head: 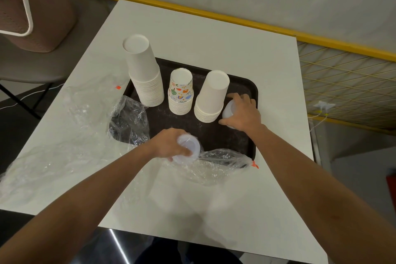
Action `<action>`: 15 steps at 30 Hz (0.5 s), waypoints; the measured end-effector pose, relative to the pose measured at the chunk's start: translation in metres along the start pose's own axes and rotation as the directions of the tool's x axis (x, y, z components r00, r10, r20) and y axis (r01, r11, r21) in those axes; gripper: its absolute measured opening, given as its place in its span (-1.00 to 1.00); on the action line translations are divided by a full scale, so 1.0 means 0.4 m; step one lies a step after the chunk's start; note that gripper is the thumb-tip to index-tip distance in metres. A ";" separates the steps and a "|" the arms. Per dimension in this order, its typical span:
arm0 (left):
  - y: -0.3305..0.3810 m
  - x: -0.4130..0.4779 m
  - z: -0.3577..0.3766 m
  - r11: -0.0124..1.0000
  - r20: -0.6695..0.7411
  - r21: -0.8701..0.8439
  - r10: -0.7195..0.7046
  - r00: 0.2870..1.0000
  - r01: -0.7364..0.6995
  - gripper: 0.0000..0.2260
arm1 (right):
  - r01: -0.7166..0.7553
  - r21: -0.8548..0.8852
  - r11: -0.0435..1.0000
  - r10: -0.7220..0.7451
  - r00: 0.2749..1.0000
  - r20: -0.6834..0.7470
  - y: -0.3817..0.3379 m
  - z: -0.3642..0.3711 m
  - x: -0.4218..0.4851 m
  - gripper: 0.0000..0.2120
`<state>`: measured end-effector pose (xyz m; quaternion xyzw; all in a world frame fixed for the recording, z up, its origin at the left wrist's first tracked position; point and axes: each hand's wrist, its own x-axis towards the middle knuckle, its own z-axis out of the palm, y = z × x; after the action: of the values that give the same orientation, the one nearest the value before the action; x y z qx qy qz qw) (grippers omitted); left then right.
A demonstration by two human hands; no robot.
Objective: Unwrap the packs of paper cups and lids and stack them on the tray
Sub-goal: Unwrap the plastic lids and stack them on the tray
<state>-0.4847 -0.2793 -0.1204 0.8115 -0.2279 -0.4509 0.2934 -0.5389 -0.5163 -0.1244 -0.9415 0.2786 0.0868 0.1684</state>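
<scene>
Lids [188, 148] in left hand [169, 144], right hand [243, 111]

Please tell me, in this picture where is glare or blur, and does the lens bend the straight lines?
Head view, distortion: the wide lens bows the table edges and the yellow strip. Head view, glare: small glints on the plastic wrap. Head view, focus: the left hand and its lids look slightly soft, the cup stacks sharp. Head view, shadows: soft arm shadows on the table.

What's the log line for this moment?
left hand: grips lid stack by plastic wrapper | right hand: grips second lid stack over tray
</scene>
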 end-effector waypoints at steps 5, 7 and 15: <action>0.006 -0.007 0.003 1.000 -0.008 -0.001 0.011 1.000 -0.011 -0.56 | 0.060 0.091 0.994 -0.048 0.990 -0.131 0.026 -0.014 -0.028 -0.13; 0.006 -0.009 0.004 1.000 -0.013 -0.018 0.016 1.000 -0.016 -0.59 | 0.064 0.147 0.987 -0.035 0.980 -0.194 0.036 -0.022 -0.042 -0.17; 0.014 -0.047 0.026 0.980 -0.097 -0.174 0.077 0.992 -0.093 -0.73 | 0.081 0.456 0.886 0.139 0.892 -0.430 0.069 -0.054 -0.124 -0.60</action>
<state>-0.5034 -0.2741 -0.1098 0.7910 -0.2078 -0.4198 0.3936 -0.5937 -0.5212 -0.0991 -0.8637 0.3370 -0.2000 0.3170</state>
